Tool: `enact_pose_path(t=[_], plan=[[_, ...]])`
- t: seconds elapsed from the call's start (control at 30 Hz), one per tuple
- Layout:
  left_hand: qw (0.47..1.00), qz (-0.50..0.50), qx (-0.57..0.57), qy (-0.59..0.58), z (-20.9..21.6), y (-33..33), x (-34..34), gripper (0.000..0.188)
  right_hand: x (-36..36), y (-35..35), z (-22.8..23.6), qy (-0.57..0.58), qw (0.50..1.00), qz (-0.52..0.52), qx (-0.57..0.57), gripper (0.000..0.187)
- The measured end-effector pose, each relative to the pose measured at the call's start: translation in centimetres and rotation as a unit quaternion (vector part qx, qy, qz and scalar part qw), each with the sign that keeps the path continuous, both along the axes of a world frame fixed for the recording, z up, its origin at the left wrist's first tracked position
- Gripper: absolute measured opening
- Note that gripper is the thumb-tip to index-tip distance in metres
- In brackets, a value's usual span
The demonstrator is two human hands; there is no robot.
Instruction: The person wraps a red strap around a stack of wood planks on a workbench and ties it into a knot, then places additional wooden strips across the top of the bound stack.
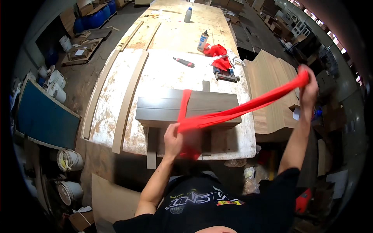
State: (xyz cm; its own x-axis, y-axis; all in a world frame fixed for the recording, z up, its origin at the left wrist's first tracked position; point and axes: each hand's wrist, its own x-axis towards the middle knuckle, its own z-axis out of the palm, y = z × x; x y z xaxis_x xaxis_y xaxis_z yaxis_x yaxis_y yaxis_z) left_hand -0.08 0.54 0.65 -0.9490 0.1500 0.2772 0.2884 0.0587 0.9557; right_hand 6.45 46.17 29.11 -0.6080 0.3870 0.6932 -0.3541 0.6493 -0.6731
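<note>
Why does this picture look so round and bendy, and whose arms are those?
There's no robot here, just someone in a black shirt using two bare hands. The only picture comes from a camera worn on their head, looking down. Its very wide lens makes straight edges look bent near the rim.

The left hand and the right hand hold a red strip between them, with the right one raised out to the side. Some red material also lies across a stack of grey boards on the big table.

Farther back on the table are a red-and-black tool, a white bottle and a bottle with a blue cap. Long thin wooden strips lie to the left.
</note>
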Motion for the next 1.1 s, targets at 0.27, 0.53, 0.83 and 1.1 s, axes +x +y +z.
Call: enact_pose_path(t=[0.27,0.53,0.83,1.1], plan=[[0.995,0.066,0.025,-0.066,2.8,1.4,0.0,0.032,-28.1,-14.5,-13.8,-0.118,0.954,0.154,0.23,0.036],[0.974,0.183,-0.004,-0.137,6.5,2.6,-3.0,0.009,-35.6,-13.1,-28.8,-0.562,0.624,0.412,0.353,0.045],[0.978,0.104,-0.074,-0.164,10.2,6.9,-9.4,0.019,-35.2,-7.5,-21.5,-0.464,0.766,0.413,0.164,0.041],[0.96,0.095,-0.193,-0.178,11.8,10.5,-16.4,0.033,-28.3,-4.5,-18.8,-0.499,0.746,0.435,0.068,0.044]])
